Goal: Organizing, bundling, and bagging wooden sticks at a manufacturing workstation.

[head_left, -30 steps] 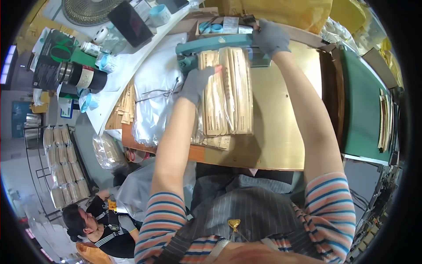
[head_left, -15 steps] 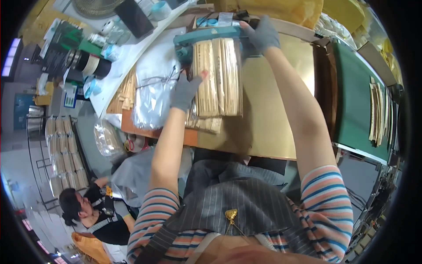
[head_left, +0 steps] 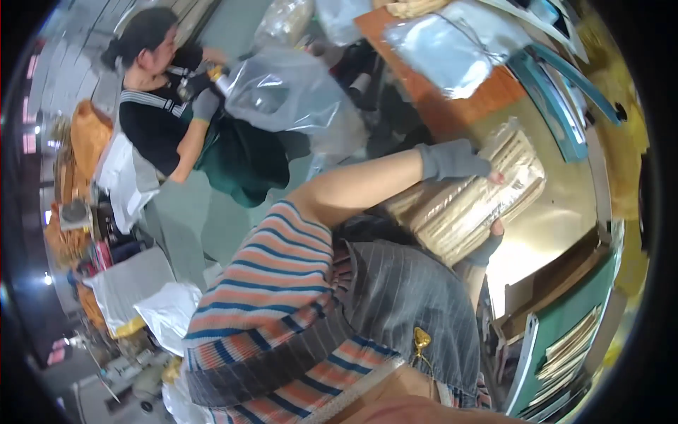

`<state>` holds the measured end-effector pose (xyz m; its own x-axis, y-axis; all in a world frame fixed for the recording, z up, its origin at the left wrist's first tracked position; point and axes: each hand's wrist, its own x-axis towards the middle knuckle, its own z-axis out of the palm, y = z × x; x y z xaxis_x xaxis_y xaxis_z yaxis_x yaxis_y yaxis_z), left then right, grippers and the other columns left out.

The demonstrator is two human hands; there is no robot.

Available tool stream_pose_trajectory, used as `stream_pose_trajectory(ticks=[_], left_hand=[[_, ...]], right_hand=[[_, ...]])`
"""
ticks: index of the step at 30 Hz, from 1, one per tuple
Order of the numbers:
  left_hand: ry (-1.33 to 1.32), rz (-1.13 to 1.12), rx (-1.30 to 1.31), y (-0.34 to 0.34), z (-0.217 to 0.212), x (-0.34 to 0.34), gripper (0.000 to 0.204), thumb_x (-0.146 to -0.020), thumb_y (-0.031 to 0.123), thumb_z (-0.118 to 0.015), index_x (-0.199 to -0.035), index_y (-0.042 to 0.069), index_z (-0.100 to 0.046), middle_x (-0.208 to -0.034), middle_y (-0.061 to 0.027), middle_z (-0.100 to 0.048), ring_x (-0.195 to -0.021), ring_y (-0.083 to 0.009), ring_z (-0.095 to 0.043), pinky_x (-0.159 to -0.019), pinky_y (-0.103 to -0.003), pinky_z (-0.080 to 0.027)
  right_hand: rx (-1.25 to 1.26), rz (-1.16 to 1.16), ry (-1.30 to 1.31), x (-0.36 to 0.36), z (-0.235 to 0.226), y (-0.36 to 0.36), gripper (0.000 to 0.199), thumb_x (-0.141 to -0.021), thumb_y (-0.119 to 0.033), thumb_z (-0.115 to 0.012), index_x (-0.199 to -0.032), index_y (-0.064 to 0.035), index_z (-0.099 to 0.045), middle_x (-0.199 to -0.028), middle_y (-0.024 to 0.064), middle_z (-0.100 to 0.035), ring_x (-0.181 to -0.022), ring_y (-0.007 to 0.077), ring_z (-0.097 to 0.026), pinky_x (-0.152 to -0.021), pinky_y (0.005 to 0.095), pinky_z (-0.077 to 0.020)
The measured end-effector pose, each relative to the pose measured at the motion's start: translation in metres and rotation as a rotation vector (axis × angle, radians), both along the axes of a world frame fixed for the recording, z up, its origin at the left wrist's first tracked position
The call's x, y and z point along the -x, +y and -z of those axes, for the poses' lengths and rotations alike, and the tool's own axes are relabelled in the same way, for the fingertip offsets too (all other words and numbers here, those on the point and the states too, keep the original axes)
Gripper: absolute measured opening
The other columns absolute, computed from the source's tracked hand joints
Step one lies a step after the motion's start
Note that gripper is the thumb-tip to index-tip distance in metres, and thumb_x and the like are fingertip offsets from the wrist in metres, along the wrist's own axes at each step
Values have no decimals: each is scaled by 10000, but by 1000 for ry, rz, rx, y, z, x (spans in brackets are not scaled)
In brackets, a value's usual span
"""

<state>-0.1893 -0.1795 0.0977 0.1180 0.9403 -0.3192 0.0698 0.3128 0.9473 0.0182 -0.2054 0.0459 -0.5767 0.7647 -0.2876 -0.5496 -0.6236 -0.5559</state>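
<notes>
A clear plastic pack of flat brown paper pieces (head_left: 462, 215) is held between my two hands, tilted, close to my apron at the front of the table. My left hand (head_left: 458, 161), in a grey fingerless glove, grips its upper left side with the thumb over the plastic. My right hand (head_left: 486, 249) holds the opposite long edge from below, its fingers partly hidden behind the pack. Beyond the pack a teal bag sealer (head_left: 547, 113) stands on the table with its arm raised. A tied stack of clear plastic bags (head_left: 448, 60) lies beside the sealer.
The brass-coloured tabletop (head_left: 565, 212) extends to my right, with an orange-brown board (head_left: 459, 106) at its left. A green surface (head_left: 565, 321) carries several paper strips (head_left: 568, 343). At the left, a seated co-worker (head_left: 152, 99) is beside a large clear plastic bag (head_left: 282, 92).
My view has swung left toward the co-worker. The pack has come away from the sealer toward my body. My right hand has left the sealer's arm, now raised, and holds the pack.
</notes>
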Motion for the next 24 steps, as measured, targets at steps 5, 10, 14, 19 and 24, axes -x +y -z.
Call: stream_pose_trajectory(ticks=[5,10,14,19,24], left_hand=[[685,-802,-387,-125,-37,145,340,-843,360,-565,-933,35,-607,-943,-77,-613,-824,-243,-590,-722,-334,-482],[1060,-1384,379,-275,66,343,592,-723,520,-626,-1008,1,-621,-905,-195,-655,-901,-325,-630,-759,-411,-487],[403,-1254,338,-291,112,345,449,-849,433,-488,-816,11,-639,-831,-197,-649,-805,-365,-620,-713,-447,-474],[694,-1327,-209,-258,74,267,341,-862,260,-492,-739,-47,-575,-713,-296,-504,-700,-452,-529,-592,-437,-403],[-56,-1627,-398,-305,32,242,338,-898,227,-467,-663,10,-576,-577,-12,-553,-542,-100,-505,-497,-260,-393]], right_hand=[[53,-163,-47,41,-46,7,703,-713,-315,-607,-1274,49,-394,-1167,200,-545,-1020,307,-566,-889,380,-479],[-285,-366,27,127,-119,53,695,-792,-415,-559,-1322,-7,-369,-1246,186,-502,-1128,300,-512,-965,416,-431],[-641,-487,-181,263,-203,24,512,-781,-312,-574,-1133,56,-524,-1007,165,-621,-921,245,-616,-846,347,-486],[-1303,-531,-219,393,-125,-40,686,-629,-244,-805,-1169,12,-468,-1050,138,-594,-961,258,-588,-829,330,-465],[-2000,-1142,-460,387,38,-12,714,-623,-250,-744,-1213,-4,-428,-1231,227,-451,-1158,336,-444,-998,353,-336]])
